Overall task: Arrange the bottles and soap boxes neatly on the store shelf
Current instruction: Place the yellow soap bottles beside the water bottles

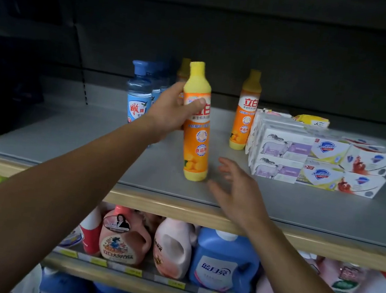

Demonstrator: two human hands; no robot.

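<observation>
Grey shelf (87,146) carries bottles (245,114) and soap boxes (319,159).

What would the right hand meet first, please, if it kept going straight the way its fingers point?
Probably the held bottle: the right hand points up and left toward its base, with bare shelf between. Depth is uncertain.

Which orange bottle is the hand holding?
The front one, near the shelf edge. The left hand grips its middle. Another orange bottle stands untouched beside the soap boxes, and a third hides behind.
</observation>
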